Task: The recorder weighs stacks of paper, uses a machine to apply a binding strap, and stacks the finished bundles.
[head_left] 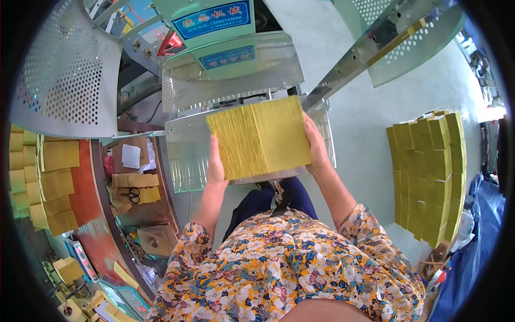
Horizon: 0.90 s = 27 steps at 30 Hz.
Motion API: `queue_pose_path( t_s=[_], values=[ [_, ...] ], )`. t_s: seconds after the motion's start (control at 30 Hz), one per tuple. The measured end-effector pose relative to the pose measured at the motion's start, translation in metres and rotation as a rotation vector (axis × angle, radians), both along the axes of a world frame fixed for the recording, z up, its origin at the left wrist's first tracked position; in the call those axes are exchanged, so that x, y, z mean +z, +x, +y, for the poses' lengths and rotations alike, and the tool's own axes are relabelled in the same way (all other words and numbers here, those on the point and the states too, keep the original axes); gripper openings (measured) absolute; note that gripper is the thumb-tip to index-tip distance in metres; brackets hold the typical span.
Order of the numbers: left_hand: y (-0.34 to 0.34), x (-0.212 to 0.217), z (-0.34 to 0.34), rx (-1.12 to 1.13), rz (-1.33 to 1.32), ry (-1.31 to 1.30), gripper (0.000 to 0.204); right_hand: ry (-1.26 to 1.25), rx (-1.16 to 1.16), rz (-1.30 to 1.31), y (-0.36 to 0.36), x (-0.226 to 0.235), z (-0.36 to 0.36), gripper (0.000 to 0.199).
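While both hands clamp it, left hand (216, 163), right hand (316, 147), yellow paper stack (258, 137) (edges squared), over metal tray (185, 145)

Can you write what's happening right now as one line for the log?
left hand: holds paper stack's left side | right hand: holds right side | yellow paper stack: over metal tray | scissors: on left bench

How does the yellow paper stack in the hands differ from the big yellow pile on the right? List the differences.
1. The held paper stack is one single block; the pile on the floor is many such blocks stacked together.
2. The held paper stack is gripped between the left hand and right hand over a metal tray; the pile on the floor stands untouched.
Both are yellow, square-cut sheets.
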<state>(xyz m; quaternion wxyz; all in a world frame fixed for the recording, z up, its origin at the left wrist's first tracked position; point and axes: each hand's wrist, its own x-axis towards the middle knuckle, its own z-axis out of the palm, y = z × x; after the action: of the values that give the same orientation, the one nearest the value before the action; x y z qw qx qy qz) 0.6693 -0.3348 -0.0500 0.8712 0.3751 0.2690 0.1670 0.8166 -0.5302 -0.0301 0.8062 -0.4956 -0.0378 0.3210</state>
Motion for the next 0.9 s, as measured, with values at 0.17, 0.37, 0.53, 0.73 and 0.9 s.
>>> queue_pose_path(
  t_s=[0.17,0.37,0.53,0.73,0.9],
  values=[
    [0.055,0.009,0.046,-0.071,-0.093,0.059,0.063,-0.030,0.005,-0.080,0.053,0.014,0.035,0.052],
    [0.091,-0.021,0.068,-0.107,-0.003,0.100,0.060,-0.099,0.024,0.028,0.083,-0.014,0.056,0.049],
    [0.089,-0.017,0.071,-0.139,0.011,0.142,0.069,-0.229,-0.018,0.023,0.093,-0.031,0.052,0.053],
    [0.086,-0.008,0.058,-0.059,-0.009,0.247,0.071,-0.050,-0.090,-0.077,0.087,-0.043,0.041,0.049],
    [0.092,-0.006,0.053,-0.081,0.040,0.243,0.064,-0.097,-0.030,-0.047,0.092,-0.022,0.052,0.052]
  ],
)
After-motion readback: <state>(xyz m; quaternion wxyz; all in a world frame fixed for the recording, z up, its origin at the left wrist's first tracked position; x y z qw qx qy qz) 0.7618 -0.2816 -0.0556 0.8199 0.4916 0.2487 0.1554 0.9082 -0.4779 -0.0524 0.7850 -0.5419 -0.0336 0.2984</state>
